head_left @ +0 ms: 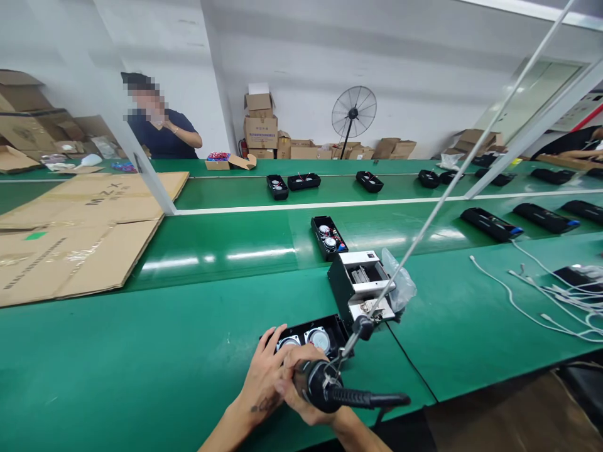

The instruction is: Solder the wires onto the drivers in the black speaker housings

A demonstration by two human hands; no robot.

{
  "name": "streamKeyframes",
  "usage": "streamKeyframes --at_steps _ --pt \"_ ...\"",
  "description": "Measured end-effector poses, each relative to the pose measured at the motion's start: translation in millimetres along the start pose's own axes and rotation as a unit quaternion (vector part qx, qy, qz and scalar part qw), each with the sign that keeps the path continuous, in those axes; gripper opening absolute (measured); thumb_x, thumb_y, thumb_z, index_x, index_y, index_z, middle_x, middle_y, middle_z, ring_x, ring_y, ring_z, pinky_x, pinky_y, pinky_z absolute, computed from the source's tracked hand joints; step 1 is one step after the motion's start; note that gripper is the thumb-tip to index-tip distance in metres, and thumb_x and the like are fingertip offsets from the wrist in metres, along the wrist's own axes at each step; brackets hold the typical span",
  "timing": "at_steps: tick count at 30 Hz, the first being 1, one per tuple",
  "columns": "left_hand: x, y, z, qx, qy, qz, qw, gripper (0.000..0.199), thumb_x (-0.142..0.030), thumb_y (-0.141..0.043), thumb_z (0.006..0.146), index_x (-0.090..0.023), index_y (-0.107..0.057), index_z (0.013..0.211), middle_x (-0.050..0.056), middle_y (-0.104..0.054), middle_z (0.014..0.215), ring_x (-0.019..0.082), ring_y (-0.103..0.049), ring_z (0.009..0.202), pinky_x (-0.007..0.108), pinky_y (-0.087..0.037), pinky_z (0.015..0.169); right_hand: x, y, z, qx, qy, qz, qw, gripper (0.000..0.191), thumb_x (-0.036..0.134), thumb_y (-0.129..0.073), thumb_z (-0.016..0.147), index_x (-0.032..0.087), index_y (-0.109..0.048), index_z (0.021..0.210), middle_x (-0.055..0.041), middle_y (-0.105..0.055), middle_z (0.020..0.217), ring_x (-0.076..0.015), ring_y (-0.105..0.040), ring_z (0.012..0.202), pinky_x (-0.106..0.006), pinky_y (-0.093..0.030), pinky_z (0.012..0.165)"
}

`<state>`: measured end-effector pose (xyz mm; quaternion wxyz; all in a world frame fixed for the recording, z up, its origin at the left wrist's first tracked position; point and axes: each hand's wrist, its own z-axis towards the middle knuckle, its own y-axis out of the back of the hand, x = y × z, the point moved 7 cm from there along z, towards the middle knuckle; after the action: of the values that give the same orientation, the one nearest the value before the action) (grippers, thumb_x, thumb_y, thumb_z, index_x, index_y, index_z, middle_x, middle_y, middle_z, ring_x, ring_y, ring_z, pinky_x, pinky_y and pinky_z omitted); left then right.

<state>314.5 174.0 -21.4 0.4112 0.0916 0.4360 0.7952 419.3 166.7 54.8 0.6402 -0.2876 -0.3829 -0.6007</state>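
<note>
My right hand (306, 383) is wrapped around a black electric screwdriver (316, 384), which hangs from a slanted rod and trails a thick cord. Its tip is hidden behind my hands. Under it lies an open black speaker housing (336, 326) with two round silver speakers (318, 339) inside. My left hand (266, 370) grips the left end of this housing, fingers over its edge, close against my right hand. Just beyond the housing's right end stands a black and silver screw feeder (360, 285).
Another open speaker housing (328, 238) lies on the green belt (226, 242) ahead. Flattened cardboard (80, 232) covers the left side. White cables (556, 307) and a clear plastic bag (400, 289) are to the right. Across the line is a person (162, 129).
</note>
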Motion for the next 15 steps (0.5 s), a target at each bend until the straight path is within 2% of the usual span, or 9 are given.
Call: streamKeyframes --at_steps 2,8,12,15 --pt "1 -0.9 -1 -0.014 0.003 -0.007 1.0 0.03 -0.021 -0.054 0.098 -0.031 -0.074 0.118 -0.001 -0.078 0.105 0.026 -0.046 0.144 0.044 -0.029 0.125 -4 -3 -2 0.009 -0.008 0.002 1.0 0.028 0.016 -0.075 0.077 0.031 -0.066 0.099 -0.0002 -0.069 0.083 -0.0248 -0.068 0.073 -0.039 -0.06 0.072" --pt "4 -8.9 -6 -0.002 -0.007 0.019 1.0 0.023 -0.022 -0.062 0.095 -0.029 -0.076 0.111 0.0 -0.078 0.103 0.028 -0.049 0.143 0.045 -0.034 0.122 -19 -7 -13 -0.033 -0.03 0.032 0.998 0.027 0.016 -0.077 0.074 0.032 -0.067 0.092 0.002 -0.064 0.074 -0.0248 -0.063 0.067 -0.043 -0.06 0.076" --pt "7 -9.8 -8 -0.003 -0.011 0.021 1.0 0.026 -0.024 -0.061 0.093 -0.03 -0.075 0.114 0.0 -0.078 0.108 0.029 -0.048 0.143 0.047 -0.033 0.123 -18 -6 -9 -0.013 -0.051 0.017 0.998 0.021 0.023 -0.079 0.076 0.031 -0.066 0.089 0.0009 -0.067 0.079 -0.0258 -0.066 0.074 -0.043 -0.06 0.079" --pt "9 -6.4 -6 0.009 -0.025 0.019 0.999 0.023 -0.027 -0.064 0.091 -0.029 -0.075 0.111 0.001 -0.076 0.115 0.032 -0.046 0.145 0.051 -0.034 0.123 -14 5 0 -0.006 -0.072 0.013 0.997 0.037 0.036 -0.088 0.072 0.028 -0.066 0.1 -0.0012 -0.069 0.084 -0.0251 -0.066 0.076 -0.041 -0.059 0.075"
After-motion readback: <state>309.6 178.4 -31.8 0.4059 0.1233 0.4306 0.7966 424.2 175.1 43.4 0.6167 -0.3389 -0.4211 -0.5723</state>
